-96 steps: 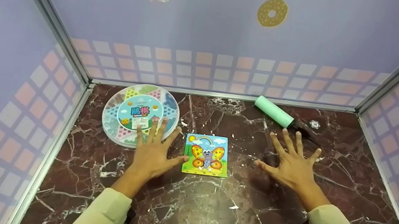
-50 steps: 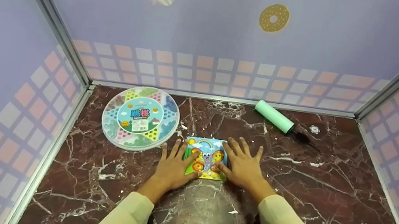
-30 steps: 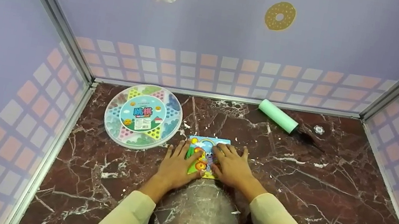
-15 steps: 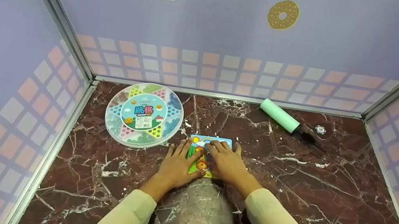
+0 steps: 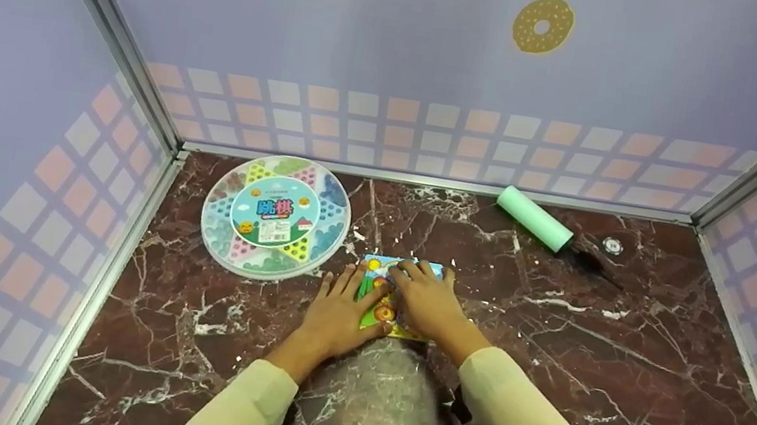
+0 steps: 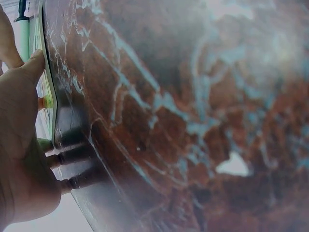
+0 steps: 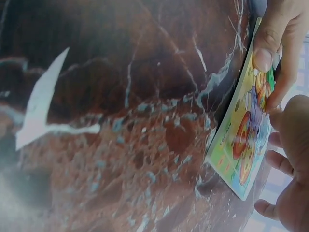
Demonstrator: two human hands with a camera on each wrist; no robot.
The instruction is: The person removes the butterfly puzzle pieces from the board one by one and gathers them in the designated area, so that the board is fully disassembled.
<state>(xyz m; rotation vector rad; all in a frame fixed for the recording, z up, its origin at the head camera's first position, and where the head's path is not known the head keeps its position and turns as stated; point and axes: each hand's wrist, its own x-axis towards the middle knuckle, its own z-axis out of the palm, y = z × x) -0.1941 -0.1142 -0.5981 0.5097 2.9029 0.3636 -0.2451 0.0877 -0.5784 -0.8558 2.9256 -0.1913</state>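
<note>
Overall, purple walls [image 5: 421, 37] border a dark marbled table [image 5: 609, 386]. Left hand [image 5: 335, 318], fingers spread, touches a picture board [image 5: 383, 313]; right hand [image 5: 433, 308] curls over it, grip unclear.

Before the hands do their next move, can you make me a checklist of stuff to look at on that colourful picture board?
1. Picture board lying flat on the table: ok.
2. Left hand touching the board: ok, its thumb is on the lower left part.
3. Right hand gripping something on it: cannot tell, the hand itself hides what is under its fingers.
4. Whole picture showing: not ok, both hands cover parts of it.
5. Round game box apart from the board: ok, there is a gap between them.
6. Mint-green tube out of the way: ok, it lies near the back wall.
</note>
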